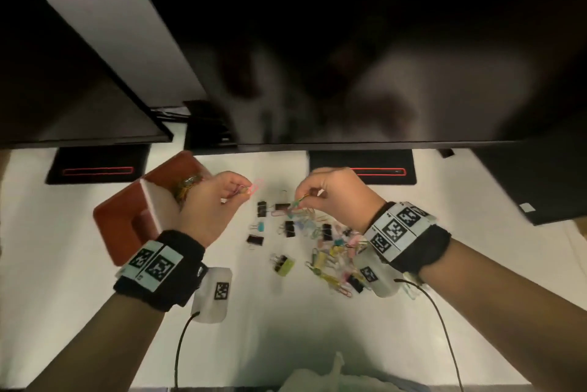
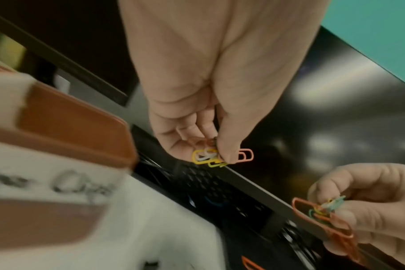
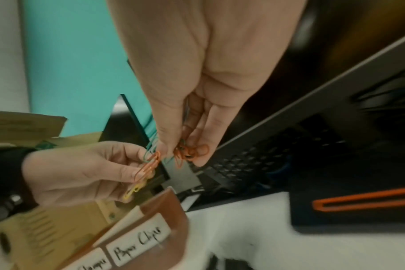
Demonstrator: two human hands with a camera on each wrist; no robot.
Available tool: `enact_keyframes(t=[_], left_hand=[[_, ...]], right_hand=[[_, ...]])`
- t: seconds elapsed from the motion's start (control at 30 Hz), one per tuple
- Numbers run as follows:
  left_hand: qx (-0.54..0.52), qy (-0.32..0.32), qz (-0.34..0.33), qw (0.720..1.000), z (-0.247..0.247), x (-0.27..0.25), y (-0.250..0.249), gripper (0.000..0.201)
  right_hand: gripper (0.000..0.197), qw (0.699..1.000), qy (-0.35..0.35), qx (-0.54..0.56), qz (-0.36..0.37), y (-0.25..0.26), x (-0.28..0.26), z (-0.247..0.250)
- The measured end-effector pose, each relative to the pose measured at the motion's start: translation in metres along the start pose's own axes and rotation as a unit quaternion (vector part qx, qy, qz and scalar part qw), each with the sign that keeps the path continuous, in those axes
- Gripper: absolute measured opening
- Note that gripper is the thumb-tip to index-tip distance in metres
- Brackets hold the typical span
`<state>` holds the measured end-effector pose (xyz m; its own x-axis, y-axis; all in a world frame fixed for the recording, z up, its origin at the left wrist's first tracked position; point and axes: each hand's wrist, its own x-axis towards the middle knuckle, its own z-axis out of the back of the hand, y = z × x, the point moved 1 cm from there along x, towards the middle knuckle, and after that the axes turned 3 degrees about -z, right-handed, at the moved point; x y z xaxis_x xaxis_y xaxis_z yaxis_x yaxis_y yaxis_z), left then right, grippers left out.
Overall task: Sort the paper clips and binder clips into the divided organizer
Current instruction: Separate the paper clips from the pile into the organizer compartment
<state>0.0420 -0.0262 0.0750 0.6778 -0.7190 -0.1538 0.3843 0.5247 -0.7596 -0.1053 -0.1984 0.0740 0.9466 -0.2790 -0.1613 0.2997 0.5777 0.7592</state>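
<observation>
A brown divided organizer (image 1: 124,217) stands at the left of the white table, with paper clips (image 1: 187,187) in its far compartment. One label on it reads "Paper Clips" (image 3: 139,243). My left hand (image 1: 243,191) hovers just right of the organizer and pinches a small bunch of pink, yellow and white paper clips (image 2: 204,156). My right hand (image 1: 306,196) pinches a tangle of orange and green paper clips (image 3: 192,153) above the loose pile (image 1: 330,248). Several black binder clips (image 1: 262,209) and coloured ones lie between and below the hands.
Two dark monitors hang over the back of the table, and their black stands (image 1: 98,169) (image 1: 362,171) carry red outlines. A black keyboard (image 2: 208,182) lies under the screen edge. Crumpled white plastic (image 1: 320,375) sits at the near edge. Thin cables run from both wrists.
</observation>
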Motion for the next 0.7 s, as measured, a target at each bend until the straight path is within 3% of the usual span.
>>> enact_keyframes(t=[0.13,0.27,0.37,0.5,0.7], left_hand=[[0.008,-0.036,0.095,0.995,0.057,-0.004,0.043,0.013],[-0.121,-0.057,0.184,0.974,0.079,0.003,0.070,0.016],[-0.137,-0.040,0.227,0.963,0.082,0.008,0.087,0.029],[-0.094,-0.014,0.217,0.971,0.089,0.007,0.093,0.036],[-0.077,0.009,0.122,0.990,0.073,0.000,0.065,0.026]], right_hand=[[0.007,0.998,-0.023,0.021,0.051,0.066,0.060,-0.041],[0.010,0.999,-0.024,0.036,0.019,0.105,0.113,-0.093],[0.022,0.999,0.004,0.006,-0.033,0.110,0.133,-0.124],[0.028,0.998,0.013,0.020,-0.050,0.102,0.128,-0.131],[0.020,0.999,-0.041,0.008,-0.010,0.055,0.076,-0.092]])
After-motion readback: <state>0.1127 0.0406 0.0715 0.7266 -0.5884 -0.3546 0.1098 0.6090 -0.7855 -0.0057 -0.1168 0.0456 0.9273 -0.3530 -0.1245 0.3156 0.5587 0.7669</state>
